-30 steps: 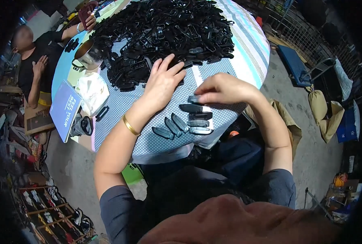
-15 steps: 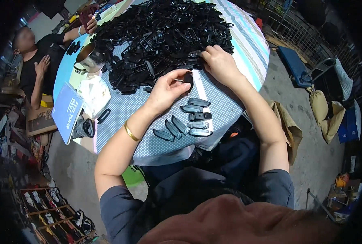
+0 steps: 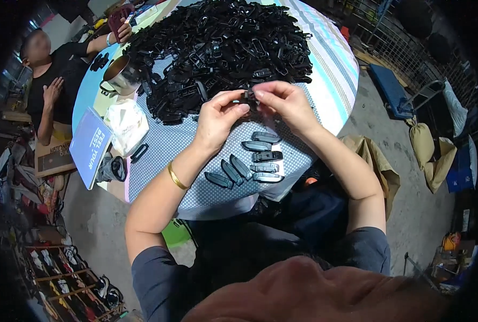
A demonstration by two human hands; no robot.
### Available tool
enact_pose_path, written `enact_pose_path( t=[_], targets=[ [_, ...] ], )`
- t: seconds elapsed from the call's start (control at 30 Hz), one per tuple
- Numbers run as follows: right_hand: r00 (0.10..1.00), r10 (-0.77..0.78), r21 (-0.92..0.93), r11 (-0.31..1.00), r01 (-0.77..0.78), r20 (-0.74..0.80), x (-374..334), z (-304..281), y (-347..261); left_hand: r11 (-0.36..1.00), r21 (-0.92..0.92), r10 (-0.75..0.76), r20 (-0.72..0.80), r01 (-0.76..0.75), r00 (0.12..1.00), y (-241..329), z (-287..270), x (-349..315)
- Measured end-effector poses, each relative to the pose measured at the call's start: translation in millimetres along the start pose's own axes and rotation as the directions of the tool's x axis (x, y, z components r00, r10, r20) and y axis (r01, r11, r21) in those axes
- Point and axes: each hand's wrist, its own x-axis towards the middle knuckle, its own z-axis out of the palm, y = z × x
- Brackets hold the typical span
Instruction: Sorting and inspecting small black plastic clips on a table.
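head: worn fisheye | faces down from above | close range | desk point(image 3: 333, 67) upper centre, floor point(image 3: 91, 212) either side

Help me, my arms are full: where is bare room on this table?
Bare: the striped right side of the table, between the black buckle pile and the rim; the dotted patch between plastic bag and left hand. Crowded: the pile, the left edge with notebook and metal pot, and the near side with laid-out black clips.

Grey floor point(image 3: 417, 214) shows around the round, cloth-covered table point(image 3: 333, 61), with metal mesh point(image 3: 361, 36) at upper right.
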Motion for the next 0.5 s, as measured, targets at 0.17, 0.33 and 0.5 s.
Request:
enact_pose_path(
  t=[0.17,0.33,0.5],
  targets=[
    [0.998,0.053,-0.051,0.997,-0.051,0.024,-4.8,-1.3,0.9,0.984,0.175,0.023,-0.011,-0.021,1.000,3.9,-0.3,0.3],
    [0.999,-0.033,-0.109,0.994,0.031,-0.018,-12.2,10.2,1.1,0.971,0.233,0.048,-0.005,-0.046,0.999,7.6,-2.5,-0.7],
    [0.948,-0.309,-0.336,0.904,0.266,-0.081,-11.1,17.6,13.4,0.995,0.057,-0.074,-0.072,0.078,0.995,9.8,5.4,-4.1]
  ],
)
